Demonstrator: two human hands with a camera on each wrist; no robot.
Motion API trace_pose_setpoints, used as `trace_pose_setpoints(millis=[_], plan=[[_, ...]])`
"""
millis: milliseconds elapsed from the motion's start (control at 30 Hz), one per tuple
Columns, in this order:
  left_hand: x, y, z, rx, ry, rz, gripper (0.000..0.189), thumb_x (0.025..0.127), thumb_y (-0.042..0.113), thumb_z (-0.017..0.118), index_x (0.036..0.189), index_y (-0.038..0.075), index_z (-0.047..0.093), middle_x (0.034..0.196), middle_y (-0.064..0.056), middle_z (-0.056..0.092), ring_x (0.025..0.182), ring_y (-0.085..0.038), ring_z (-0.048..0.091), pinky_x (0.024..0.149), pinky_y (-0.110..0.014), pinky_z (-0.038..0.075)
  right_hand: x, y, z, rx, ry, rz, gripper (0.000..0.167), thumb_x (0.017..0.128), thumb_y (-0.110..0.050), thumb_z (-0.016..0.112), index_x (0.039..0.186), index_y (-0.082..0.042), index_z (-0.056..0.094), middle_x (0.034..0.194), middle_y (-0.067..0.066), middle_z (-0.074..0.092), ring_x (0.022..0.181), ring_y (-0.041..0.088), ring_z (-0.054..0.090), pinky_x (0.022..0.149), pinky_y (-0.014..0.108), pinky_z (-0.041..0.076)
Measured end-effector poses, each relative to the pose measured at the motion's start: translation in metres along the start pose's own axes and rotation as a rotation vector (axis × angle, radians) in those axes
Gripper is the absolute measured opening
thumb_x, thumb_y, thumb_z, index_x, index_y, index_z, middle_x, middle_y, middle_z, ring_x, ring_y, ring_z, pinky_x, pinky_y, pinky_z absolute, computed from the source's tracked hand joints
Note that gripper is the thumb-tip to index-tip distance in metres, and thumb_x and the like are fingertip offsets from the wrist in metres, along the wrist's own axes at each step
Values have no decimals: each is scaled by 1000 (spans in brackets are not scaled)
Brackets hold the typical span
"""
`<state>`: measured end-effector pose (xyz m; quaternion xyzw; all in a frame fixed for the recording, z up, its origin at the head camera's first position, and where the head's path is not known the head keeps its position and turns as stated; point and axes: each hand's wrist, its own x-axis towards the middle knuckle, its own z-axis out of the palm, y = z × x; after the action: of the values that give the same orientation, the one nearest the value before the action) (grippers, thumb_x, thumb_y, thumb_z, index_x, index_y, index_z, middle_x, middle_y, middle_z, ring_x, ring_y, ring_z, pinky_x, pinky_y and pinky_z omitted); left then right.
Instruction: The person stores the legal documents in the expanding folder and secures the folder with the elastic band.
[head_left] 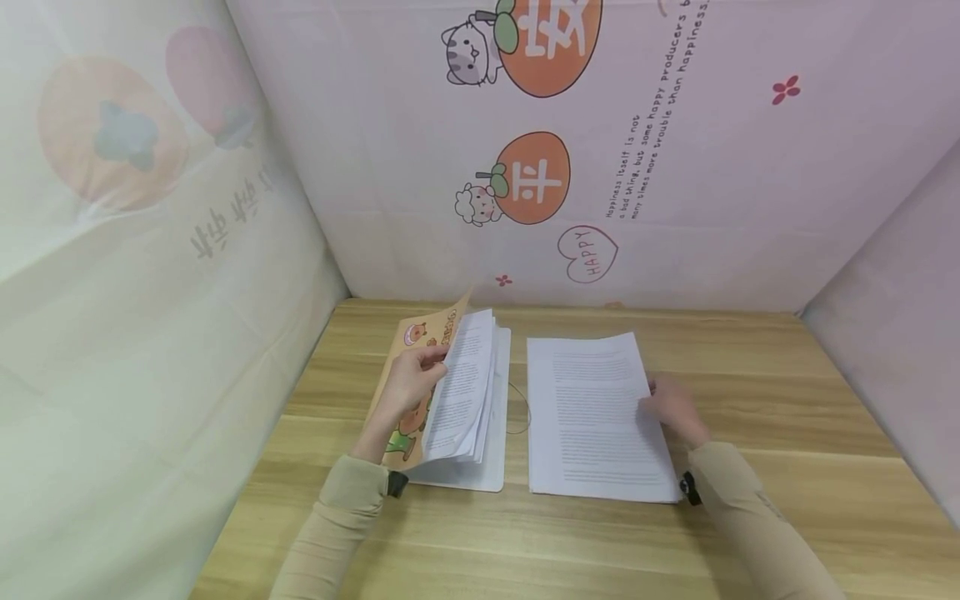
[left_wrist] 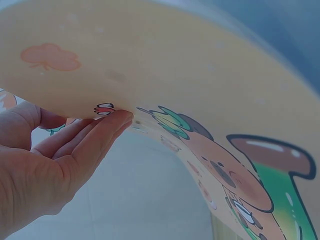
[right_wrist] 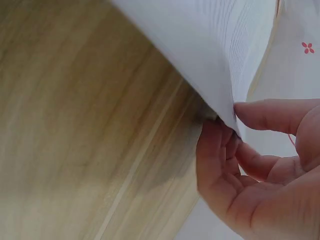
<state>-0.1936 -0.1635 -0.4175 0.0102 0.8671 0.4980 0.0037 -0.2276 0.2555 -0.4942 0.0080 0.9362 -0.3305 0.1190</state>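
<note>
An orange folder with cartoon pictures point(head_left: 397, 450) lies at the left of the table, its front cover raised and bent. Printed pages point(head_left: 465, 375) and a white backing show inside it. My left hand point(head_left: 412, 379) holds the cover by its free edge; the left wrist view shows the fingers point(left_wrist: 102, 132) against the bowed cover point(left_wrist: 150, 65). To the right lies a stack of printed paper sheets point(head_left: 592, 417). My right hand point(head_left: 675, 407) pinches the stack's right edge, and in the right wrist view the thumb point(right_wrist: 270, 115) presses on the lifted sheets point(right_wrist: 200, 60).
A thin cord loop point(head_left: 527, 408) lies between the folder and the paper stack. Wooden tabletop point(head_left: 525, 542) surrounds both. Printed fabric point(head_left: 675, 250) hangs behind the table, with more pale fabric at the left and right sides.
</note>
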Motion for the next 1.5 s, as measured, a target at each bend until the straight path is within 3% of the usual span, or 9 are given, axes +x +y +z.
trace_pose_setpoints(millis=[200,567,867,1067,1133,1233,1333,1400,1500], plan=[[1,-1,0,2,-2,3,42,90,8,55,130,1,63,129,-21,67,117,-32,66,83,-29,56,-8,-4,-9,20,-14,-8,47,87,-1,47,128,22,45,124,42,52,108,50,57,84,51,54],[1,-2,-1,-11,-8,6,41,92,8,54,131,-1,62,129,-21,66,102,-27,66,56,-19,42,-10,-5,-20,-1,-13,-65,38,94,-6,44,125,16,48,124,43,53,108,49,59,81,48,55],[1,-1,-2,9,-5,17,43,91,9,55,132,-1,61,129,-21,66,110,-30,67,60,-19,43,-13,4,-22,167,-63,-87,41,94,-2,42,130,17,42,102,33,66,77,20,66,65,31,54],[0,-1,-3,-8,-7,5,42,91,9,54,132,0,61,129,-21,66,105,-27,66,55,-19,41,-15,7,-24,276,-112,-42,44,98,-6,40,137,17,36,107,32,64,77,15,65,65,30,55],[0,-2,-3,-18,-7,-5,43,91,10,54,132,2,61,129,-20,67,98,-23,67,52,-19,39,-15,8,-25,300,-124,-35,45,100,-7,40,138,16,35,108,31,65,77,14,66,66,30,56],[1,-3,-5,-37,-19,-20,45,91,11,53,134,2,60,129,-20,67,68,-15,63,43,-20,33,-15,9,-26,316,-135,-21,46,102,-10,39,140,14,34,105,26,67,77,13,65,66,31,55],[1,-3,-6,-66,-36,-41,46,91,11,52,136,3,59,129,-21,66,43,-10,39,38,-21,26,-15,10,-27,318,-143,-11,47,102,-11,38,142,13,33,103,21,67,77,13,64,67,31,54],[0,-3,-7,-71,-42,-44,46,91,11,52,136,3,59,130,-21,66,40,-8,30,37,-21,26,-15,11,-28,320,-147,-13,47,103,-12,37,142,13,31,104,20,66,78,13,64,68,31,53],[0,-2,-7,-68,-38,-41,45,91,11,52,135,3,59,130,-21,66,43,-5,32,38,-21,27,-15,12,-31,321,-143,-25,46,103,-12,36,141,13,32,106,24,64,80,14,63,70,31,53]])
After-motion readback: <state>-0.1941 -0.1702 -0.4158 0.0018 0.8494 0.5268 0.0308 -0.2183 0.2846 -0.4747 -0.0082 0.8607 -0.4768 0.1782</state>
